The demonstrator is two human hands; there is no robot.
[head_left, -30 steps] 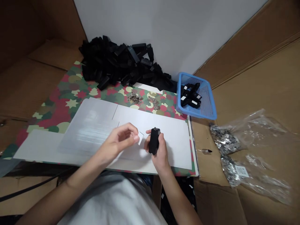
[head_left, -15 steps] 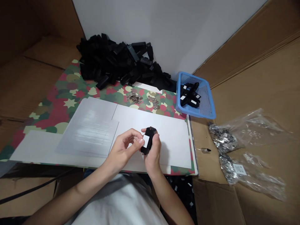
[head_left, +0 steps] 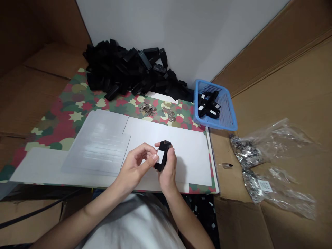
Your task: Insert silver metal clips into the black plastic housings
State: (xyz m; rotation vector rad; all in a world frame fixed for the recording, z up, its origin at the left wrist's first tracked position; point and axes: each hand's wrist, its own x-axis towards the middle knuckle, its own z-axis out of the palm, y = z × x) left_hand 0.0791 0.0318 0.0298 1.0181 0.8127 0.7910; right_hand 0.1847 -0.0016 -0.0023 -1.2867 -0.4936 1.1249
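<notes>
My right hand [head_left: 168, 172] is wrapped round a black plastic casing [head_left: 165, 147], holding it upright and tilted over the white sheet. A white label [head_left: 160, 157] covers part of the casing's left-facing side. My left hand [head_left: 137, 162] is closed in a pinch, thumb and forefinger on the label's left edge. Whether the label lies fully flat is hidden by the fingertips. Beneath both hands is a white board [head_left: 192, 148].
A heap of black casings [head_left: 124, 69] lies along the wall. Small metal parts [head_left: 147, 109] sit in two little piles on the patterned cloth [head_left: 75, 116]. A blue basket [head_left: 230, 110] holds several labelled casings. Clear sheets [head_left: 98, 145] lie left; plastic bags of metal parts [head_left: 246, 152] lie right.
The view has shifted slightly. Both hands keep the same hold on the casing and label, and the casing has turned a little, showing more of the label.
</notes>
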